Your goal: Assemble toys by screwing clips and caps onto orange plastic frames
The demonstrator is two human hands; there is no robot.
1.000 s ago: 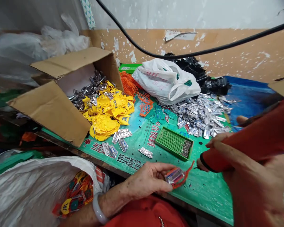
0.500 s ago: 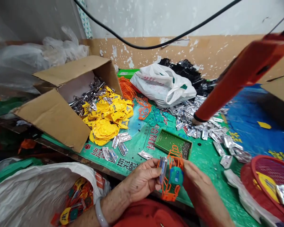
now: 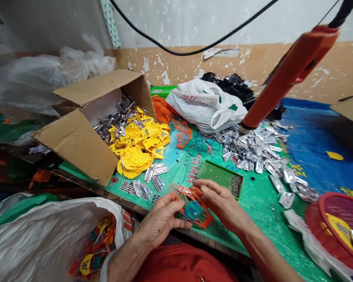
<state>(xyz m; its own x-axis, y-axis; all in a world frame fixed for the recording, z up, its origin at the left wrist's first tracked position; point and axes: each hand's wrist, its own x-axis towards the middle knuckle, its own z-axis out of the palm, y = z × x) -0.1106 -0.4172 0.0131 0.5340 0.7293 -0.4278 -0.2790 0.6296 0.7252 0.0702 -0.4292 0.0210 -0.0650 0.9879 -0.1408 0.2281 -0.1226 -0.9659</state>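
An orange plastic frame (image 3: 204, 222) with a teal plastic piece (image 3: 194, 210) inside it is held tilted over the table's near edge. My left hand (image 3: 157, 225) grips its left side between thumb and fingers. On the frame's upper right side, the fingers of my right hand (image 3: 223, 205) are closed over the edge, with the fingertips partly hidden. Just beyond my hands lies a green perforated tray (image 3: 216, 172) with small dark metal bits at its right end. Loose silver pieces (image 3: 157, 183) rest on the table to the left of the frame.
A cardboard box (image 3: 79, 145) spills yellow parts (image 3: 135, 160) and dark metal pieces. A red electric screwdriver (image 3: 285, 84) hangs over a silver pile (image 3: 253, 149). A white bag (image 3: 206, 103) lies behind, a red basket (image 3: 314, 219) at right, and an open sack (image 3: 55, 231) at lower left.
The orange frame has moved left and tipped flatter, my right hand going over its upper edge. The silver piece under my left thumb is no longer visible. The view has shifted slightly.
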